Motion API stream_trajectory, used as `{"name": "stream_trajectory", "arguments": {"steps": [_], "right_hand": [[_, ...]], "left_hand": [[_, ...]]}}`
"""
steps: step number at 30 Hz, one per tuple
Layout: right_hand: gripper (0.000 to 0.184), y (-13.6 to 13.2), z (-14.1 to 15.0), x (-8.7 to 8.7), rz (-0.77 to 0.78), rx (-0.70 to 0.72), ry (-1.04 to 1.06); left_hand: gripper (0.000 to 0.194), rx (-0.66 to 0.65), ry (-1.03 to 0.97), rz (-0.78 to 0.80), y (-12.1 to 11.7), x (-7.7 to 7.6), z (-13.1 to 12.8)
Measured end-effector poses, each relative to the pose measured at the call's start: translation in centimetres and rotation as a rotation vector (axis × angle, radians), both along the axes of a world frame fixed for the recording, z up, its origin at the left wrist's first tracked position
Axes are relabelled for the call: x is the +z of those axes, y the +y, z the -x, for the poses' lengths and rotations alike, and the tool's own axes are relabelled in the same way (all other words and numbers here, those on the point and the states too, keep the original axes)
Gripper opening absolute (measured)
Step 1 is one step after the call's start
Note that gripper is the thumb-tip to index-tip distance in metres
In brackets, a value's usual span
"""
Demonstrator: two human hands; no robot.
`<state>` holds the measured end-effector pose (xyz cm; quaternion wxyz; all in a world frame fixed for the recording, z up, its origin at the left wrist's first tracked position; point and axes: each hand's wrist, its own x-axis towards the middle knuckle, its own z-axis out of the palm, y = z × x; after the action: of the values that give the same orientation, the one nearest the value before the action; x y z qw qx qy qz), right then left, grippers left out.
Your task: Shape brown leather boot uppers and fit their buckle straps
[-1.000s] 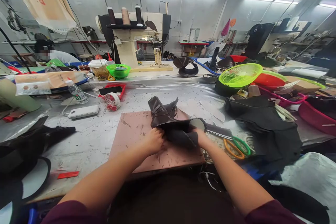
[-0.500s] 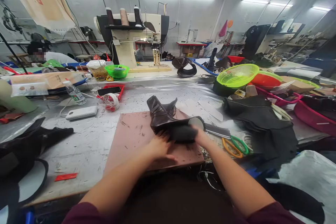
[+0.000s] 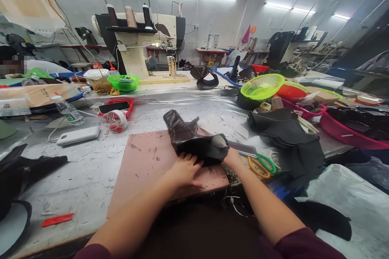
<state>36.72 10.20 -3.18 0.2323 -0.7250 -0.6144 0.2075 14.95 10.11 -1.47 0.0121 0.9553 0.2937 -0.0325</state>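
Observation:
A dark brown leather boot upper [image 3: 188,137] lies on a pink cutting board [image 3: 146,162] in front of me. My left hand [image 3: 184,170] rests flat on the board at the near edge of the boot upper, fingers stretched out and touching the leather. My right hand [image 3: 232,158] grips the right end of the boot upper near its pale lining; its fingers are mostly hidden under the leather.
Scissors with green and orange handles [image 3: 261,164] lie right of the board beside a pile of black leather [image 3: 288,137]. Green mesh basket [image 3: 263,85], red tray with phone [image 3: 117,107], power bank [image 3: 77,135], water bottle [image 3: 67,109] and sewing machine [image 3: 136,44] stand further back. Another person sits far left.
My left hand let go of the boot upper and now lies flat beside it. The rolled black end has been flattened, and the view shifted slightly right.

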Motion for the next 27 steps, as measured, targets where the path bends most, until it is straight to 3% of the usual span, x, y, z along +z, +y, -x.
{"name": "stream_trajectory", "arguments": {"steps": [5,7,12,16,20,23,27], "right_hand": [[0.031,0.3,-0.1,-0.9,-0.019,0.09,0.089],[0.032,0.3,-0.7,-0.9,-0.012,0.112,0.112],[0.034,0.5,-1.1,1.6,-0.042,0.202,0.111],[0.02,0.1,1.4,3.1,-0.052,0.369,0.063],[0.01,-0.6,4.0,2.1,0.022,0.529,0.091],[0.013,-0.6,4.5,1.4,0.056,0.558,0.117],[0.014,-0.2,3.9,1.4,0.103,0.529,0.128]], "left_hand": [[0.039,-0.047,-0.05,-0.069,0.7,-0.9,-1.6],[0.033,-0.038,-0.061,-0.086,1.0,-1.1,-2.2],[0.034,-0.106,-0.053,-0.111,1.5,-0.9,-1.0],[0.032,-0.102,-0.036,-0.118,0.7,-1.2,4.6],[0.039,-0.004,-0.03,-0.069,-2.1,-1.1,9.8],[0.057,0.076,-0.026,0.015,-4.1,-0.5,10.2],[0.068,0.041,-0.059,0.084,-5.5,-0.1,8.1]]}}
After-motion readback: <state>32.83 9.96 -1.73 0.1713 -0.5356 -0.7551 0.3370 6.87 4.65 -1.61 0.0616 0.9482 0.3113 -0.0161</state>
